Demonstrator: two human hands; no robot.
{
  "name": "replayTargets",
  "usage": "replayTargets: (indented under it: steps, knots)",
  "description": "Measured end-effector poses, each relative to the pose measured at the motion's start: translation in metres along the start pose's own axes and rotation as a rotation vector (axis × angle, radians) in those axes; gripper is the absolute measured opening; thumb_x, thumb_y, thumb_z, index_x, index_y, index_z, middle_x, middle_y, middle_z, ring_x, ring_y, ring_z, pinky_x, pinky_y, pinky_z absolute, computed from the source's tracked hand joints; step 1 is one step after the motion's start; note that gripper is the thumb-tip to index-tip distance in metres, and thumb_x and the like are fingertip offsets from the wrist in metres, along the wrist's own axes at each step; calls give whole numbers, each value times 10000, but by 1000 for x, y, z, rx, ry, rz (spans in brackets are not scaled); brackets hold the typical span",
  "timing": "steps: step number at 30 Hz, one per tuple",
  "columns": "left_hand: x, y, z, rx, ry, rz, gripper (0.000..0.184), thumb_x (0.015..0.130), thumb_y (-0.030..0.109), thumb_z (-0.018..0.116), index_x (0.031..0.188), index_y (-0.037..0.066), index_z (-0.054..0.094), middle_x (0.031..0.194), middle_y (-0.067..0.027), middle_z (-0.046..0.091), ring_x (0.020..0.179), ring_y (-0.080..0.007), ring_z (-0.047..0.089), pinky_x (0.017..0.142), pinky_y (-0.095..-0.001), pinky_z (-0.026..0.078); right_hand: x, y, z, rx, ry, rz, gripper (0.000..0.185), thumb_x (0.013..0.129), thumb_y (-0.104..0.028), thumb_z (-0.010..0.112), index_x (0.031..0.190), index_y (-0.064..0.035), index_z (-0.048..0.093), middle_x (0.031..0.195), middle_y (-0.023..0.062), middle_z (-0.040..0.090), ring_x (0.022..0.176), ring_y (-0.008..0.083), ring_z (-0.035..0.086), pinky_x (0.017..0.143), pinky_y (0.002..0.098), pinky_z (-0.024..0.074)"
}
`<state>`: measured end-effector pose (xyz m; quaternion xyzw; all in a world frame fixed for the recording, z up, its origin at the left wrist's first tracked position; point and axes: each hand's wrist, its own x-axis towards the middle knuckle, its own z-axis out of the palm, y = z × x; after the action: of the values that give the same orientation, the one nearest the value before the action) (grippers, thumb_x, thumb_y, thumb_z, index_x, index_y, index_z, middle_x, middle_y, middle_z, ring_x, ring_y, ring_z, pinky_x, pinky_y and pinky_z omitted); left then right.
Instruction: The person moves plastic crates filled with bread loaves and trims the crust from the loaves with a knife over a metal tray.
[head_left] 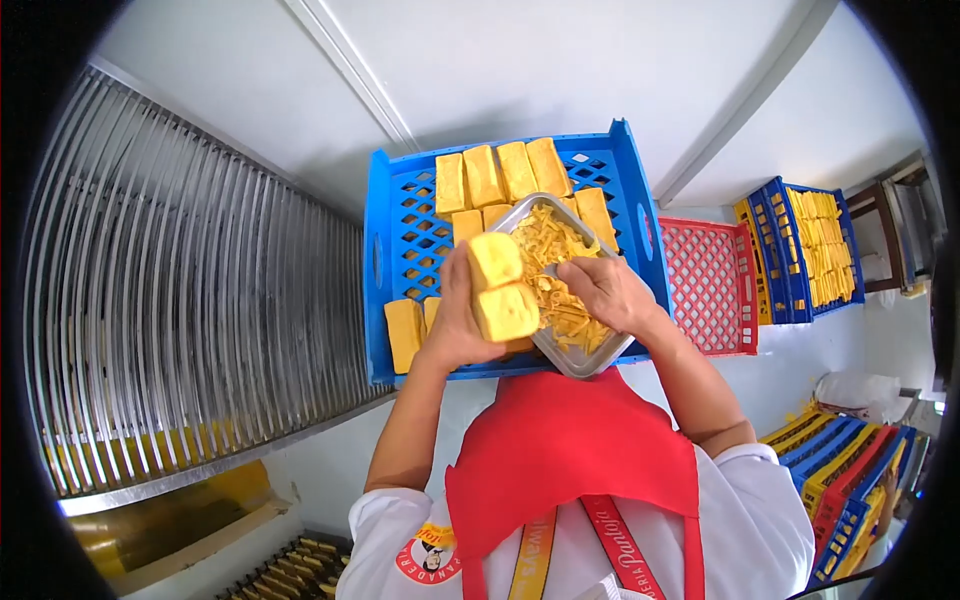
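Two yellow loaf-shaped blocks [503, 287] are held side by side in my left hand [455, 318], above the front part of a blue crate [377, 255]. My right hand [610, 292] is over a metal tray [585, 362] filled with yellow strips and scraps [552, 240]; its fingers are bent together at the scraps, and what they hold, if anything, is hidden. The tray lies tilted across the crate. Several more yellow blocks [483, 175] lie in the crate, at its back, middle and front left.
A metal rack [200, 270] stands at the left. To the right are a red crate [708, 285] and a blue crate of yellow pieces [820, 245]. Stacked coloured crates [835, 470] stand at the lower right. White walls [560, 60] rise behind.
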<state>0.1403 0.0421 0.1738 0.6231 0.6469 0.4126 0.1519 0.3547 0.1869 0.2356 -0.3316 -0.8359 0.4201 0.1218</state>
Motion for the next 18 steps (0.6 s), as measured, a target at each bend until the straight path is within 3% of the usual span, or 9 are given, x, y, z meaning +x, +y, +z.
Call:
replayTargets:
  steps: [9, 18]
  knots:
    - [-16, 13, 5, 61, -90, 134, 1330, 482, 192, 878, 1541, 18, 92, 1453, -260, 286, 1375, -471, 289, 1183, -550, 197, 9, -19, -2, -102, -11, -113, 438, 991, -374, 504, 806, -12, 667, 740, 244, 648, 740, 425, 644, 686, 491, 506]
    - [-10, 15, 7, 111, -71, 175, 1293, 474, 195, 886, 1524, 5, 158, 1426, -266, 325, 1353, -472, 319, 1166, -577, 197, 10, -6, 3, -95, -296, -108, 570, 1000, -509, 445, 910, -22, 726, 808, 244, 677, 837, 417, 657, 781, 481, 504]
